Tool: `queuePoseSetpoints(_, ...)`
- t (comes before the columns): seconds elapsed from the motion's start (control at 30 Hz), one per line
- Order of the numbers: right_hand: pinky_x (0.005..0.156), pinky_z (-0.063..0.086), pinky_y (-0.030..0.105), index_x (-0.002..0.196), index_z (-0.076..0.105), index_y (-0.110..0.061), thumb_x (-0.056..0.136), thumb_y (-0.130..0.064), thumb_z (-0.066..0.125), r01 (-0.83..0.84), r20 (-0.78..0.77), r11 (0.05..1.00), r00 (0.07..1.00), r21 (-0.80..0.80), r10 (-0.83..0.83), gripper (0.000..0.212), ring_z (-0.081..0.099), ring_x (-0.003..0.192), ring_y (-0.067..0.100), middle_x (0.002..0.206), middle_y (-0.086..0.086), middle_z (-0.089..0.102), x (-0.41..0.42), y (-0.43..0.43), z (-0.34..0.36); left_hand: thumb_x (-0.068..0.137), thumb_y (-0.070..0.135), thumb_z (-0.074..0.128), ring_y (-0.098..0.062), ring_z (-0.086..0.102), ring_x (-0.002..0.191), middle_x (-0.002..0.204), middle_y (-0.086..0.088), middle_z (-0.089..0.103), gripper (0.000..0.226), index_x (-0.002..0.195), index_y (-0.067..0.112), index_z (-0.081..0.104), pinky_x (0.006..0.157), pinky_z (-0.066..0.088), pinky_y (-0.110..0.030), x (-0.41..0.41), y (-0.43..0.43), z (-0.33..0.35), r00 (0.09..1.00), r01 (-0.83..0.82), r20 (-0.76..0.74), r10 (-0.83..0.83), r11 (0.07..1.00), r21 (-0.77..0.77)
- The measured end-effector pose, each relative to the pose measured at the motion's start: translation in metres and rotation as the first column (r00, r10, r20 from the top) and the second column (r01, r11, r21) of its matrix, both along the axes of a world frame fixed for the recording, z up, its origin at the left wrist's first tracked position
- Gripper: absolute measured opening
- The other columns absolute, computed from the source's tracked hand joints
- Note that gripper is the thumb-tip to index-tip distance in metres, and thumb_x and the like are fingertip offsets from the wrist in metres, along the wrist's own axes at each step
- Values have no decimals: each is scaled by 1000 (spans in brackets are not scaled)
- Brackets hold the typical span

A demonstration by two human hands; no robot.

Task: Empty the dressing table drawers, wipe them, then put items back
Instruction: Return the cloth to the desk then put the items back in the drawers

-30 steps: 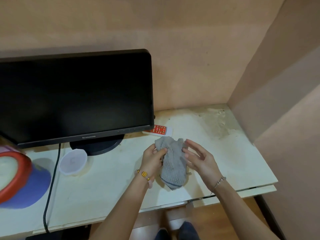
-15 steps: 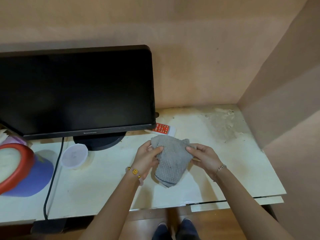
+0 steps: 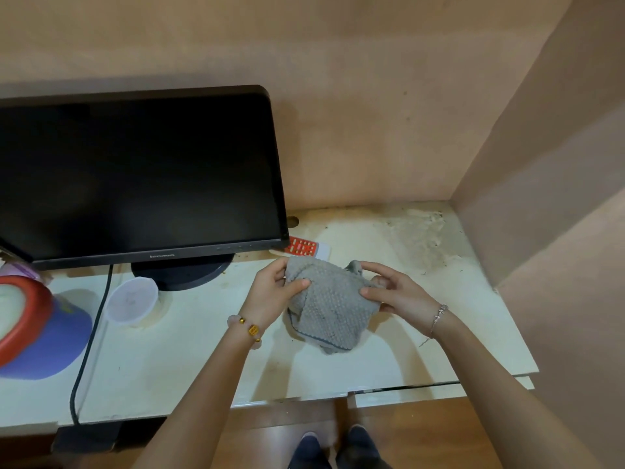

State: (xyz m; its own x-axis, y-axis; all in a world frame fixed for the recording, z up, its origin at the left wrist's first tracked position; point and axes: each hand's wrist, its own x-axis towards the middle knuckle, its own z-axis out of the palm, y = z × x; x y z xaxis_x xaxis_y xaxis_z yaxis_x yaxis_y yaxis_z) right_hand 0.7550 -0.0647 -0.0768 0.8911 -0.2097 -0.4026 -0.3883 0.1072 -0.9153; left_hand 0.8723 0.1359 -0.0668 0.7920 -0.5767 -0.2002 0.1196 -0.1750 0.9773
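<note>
A grey knitted cloth [image 3: 333,308] with a dark border hangs between both hands just above the white table top [image 3: 189,350]. My left hand [image 3: 272,292] pinches its upper left edge with thumb and fingers. My right hand [image 3: 394,292] grips its upper right edge. The cloth's lower part droops toward the table, rumpled. No drawer shows as open; a thin gap runs under the table's front edge [image 3: 406,389].
A black monitor [image 3: 135,174] on a round stand fills the left back. Behind the cloth lies a red-and-white remote [image 3: 304,247]. A clear plastic cup [image 3: 133,301], a black cable [image 3: 89,340] and a blue-and-red container [image 3: 37,330] sit left. Walls close off the back and right.
Both hands have spread the cloth wider and lifted its top edge. The view has tilted down a little, showing more of the floor and feet.
</note>
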Motion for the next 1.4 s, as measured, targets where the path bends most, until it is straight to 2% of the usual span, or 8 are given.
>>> queuePoseSetpoints(0.1,78,54,27,115,62,-18,84,-8,65,-31,-26,999,999,-26,30,32,56,75,14,71,0,51,-5,0,2,84,3,64,1,64,90,102,5,67,22,97,21,62,75,51,-15,-4,2,2,999,5,35,-4,1000,-6)
queuePoseSetpoints(0.2,85,53,33,103,65,-13,78,-11,71,76,-26,992,997,-99,-79,26,60,83,18,92,12,62,-9,1,-1,83,4,65,1,63,90,100,7,67,23,96,22,61,73,50,-13,-9,4,3,998,-15,61,14,1000,8)
queuePoseSetpoints(0.33,89,50,34,115,58,-24,71,-10,78,165,26,963,986,-212,-163,50,63,81,17,86,7,67,-16,-3,0,83,3,65,2,62,89,98,10,66,24,94,24,60,70,49,-11,-16,8,6,994,-82,65,83,997,-10)
queuePoseSetpoints(0.57,73,49,11,81,70,-21,76,-5,72,218,159,933,971,-287,-178,17,61,78,13,82,-1,68,-26,0,15,84,9,66,-3,61,98,102,9,65,22,95,27,60,80,51,-17,-25,12,10,992,-70,106,66,997,34)
queuePoseSetpoints(0.83,78,48,14,76,65,-12,80,-6,68,241,276,874,952,-421,-130,8,60,78,5,87,3,64,-33,-5,30,86,8,63,1,62,90,94,5,66,10,94,2,62,71,49,-11,-22,14,16,973,-84,218,80,996,11)
queuePoseSetpoints(1.1,70,42,13,77,62,-24,85,-15,64,358,400,772,905,-525,-147,12,52,68,-6,75,-13,60,2,-25,64,89,11,61,-9,65,88,91,0,67,4,89,14,64,72,53,-21,10,-12,52,957,-94,267,110,993,-71)
queuePoseSetpoints(1.2,65,39,9,82,66,-18,84,-18,67,352,384,731,914,-584,-134,2,50,63,-7,77,-7,63,8,-34,73,89,11,61,-8,64,89,93,3,67,7,92,17,63,71,53,-18,20,-20,61,949,-118,283,136,990,-80)
queuePoseSetpoints(1.4,76,47,22,86,68,-26,80,-17,71,115,179,734,984,-669,9,11,59,77,7,85,-5,68,6,-52,74,88,14,61,-13,66,92,95,-3,69,7,95,13,65,78,55,-28,28,-16,64,927,-121,354,124,992,-28)
